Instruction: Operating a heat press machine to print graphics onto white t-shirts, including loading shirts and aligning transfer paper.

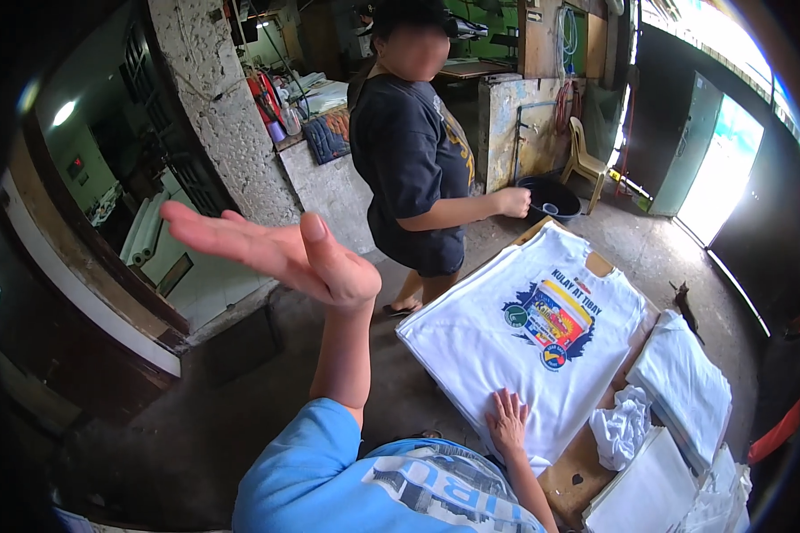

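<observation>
My left hand [284, 258] is raised in the air at the left, palm up with the fingers stretched out and nothing in it. Flat on the lower part of a white printed T-shirt [498, 284] rests my right hand [508, 422], fingers spread. The shirt bears a colourful print on its front and tops a stack of white shirts on a wooden table [564, 484]. A crumpled white cloth [620, 428] lies right of my right hand.
Folded white cloths [682, 382] and white sheets [642, 489] lie along the table's right side. Beyond the table stands a person [409, 160] in a dark shirt, one arm held over a black tub [551, 197]. A beige plastic chair [583, 160] is farther back.
</observation>
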Demonstrator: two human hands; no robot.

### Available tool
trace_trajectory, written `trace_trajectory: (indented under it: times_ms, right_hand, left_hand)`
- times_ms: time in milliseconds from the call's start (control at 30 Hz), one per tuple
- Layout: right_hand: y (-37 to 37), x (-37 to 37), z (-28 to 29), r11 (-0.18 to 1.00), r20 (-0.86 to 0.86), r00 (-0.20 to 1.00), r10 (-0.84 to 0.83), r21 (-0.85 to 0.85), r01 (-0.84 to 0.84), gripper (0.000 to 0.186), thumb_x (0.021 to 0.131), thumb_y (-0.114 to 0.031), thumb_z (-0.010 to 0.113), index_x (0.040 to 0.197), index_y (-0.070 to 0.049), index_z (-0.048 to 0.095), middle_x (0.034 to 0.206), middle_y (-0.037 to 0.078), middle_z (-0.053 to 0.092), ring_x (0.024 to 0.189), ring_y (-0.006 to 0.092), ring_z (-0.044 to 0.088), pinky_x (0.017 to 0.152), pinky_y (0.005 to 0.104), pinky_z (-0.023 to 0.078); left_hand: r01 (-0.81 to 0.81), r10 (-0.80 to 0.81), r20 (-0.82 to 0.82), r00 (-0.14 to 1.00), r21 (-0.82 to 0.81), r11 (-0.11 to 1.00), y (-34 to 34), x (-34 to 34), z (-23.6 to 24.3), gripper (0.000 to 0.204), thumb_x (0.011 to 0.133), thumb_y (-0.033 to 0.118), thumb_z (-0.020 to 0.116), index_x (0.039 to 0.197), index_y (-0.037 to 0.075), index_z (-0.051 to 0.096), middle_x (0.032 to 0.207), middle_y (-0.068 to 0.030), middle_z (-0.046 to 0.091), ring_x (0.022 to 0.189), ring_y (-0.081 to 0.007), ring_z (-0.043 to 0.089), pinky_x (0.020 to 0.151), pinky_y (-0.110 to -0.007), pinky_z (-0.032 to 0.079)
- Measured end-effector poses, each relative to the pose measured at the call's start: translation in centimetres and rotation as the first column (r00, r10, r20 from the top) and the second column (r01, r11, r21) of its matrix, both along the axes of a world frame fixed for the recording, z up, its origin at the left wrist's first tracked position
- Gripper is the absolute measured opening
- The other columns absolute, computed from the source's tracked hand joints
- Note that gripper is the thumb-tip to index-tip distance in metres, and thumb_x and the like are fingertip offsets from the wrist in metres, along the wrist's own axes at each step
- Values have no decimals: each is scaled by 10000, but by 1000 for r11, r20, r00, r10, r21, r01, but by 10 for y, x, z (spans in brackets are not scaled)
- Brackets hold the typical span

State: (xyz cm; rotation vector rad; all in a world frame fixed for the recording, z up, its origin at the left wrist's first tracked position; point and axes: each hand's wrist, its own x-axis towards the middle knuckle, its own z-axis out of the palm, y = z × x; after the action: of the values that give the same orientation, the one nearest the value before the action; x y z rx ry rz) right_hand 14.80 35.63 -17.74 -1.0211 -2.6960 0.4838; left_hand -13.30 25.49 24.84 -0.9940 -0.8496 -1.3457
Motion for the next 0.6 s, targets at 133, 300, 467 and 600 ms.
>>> trace_trajectory:
  times_ms: [133, 300, 467, 600]
  right_hand:
    - [-3, 5, -1, 1000, -31, 999, -7, 22, 8, 522, 868, -336, 481, 1347, -162, 371, 1439, 68, 285, 1340, 285, 215, 1089, 475, 109]
    - [-8, 10, 2, 999, -64, 998, -19, 39, 22, 506, 865, -305, 482, 1336, -147, 384, 1431, 71, 300, 1330, 286, 242, 1089, 474, 113]
    - [-6, 7, 7, 998, -67, 997, -31, 55, 34, 501, 857, -276, 490, 1331, -146, 392, 1423, 72, 315, 1324, 286, 252, 1088, 476, 124]
    - [-7, 8, 5, 996, -77, 997, -30, 76, 36, 502, 851, -265, 499, 1329, -151, 396, 1414, 73, 331, 1324, 278, 256, 1087, 473, 129]
  left_hand:
    - [-28, 24, -85, 996, -44, 999, 15, 19, 19, 716, 894, 155, 387, 1403, 11, -95, 1486, -117, -136, 1375, -228, -103, 1088, -375, -94]
    - [-38, 32, -135, 990, -43, 998, 26, 37, 30, 754, 896, 253, 387, 1388, -30, -110, 1467, -184, -161, 1369, -276, -124, 1087, -409, -82]
    - [-59, 166, 115, 979, -621, 782, 104, -24, 12, 483, 925, 329, 380, 1342, 87, 354, 1420, -205, 262, 1303, -413, 236, 1006, -606, 108]
    - [-257, 379, -5, 925, -744, 617, 161, -113, -41, 530, 922, 431, 373, 1371, 155, 309, 1425, -168, 266, 1307, -332, 272, 964, -638, 207]
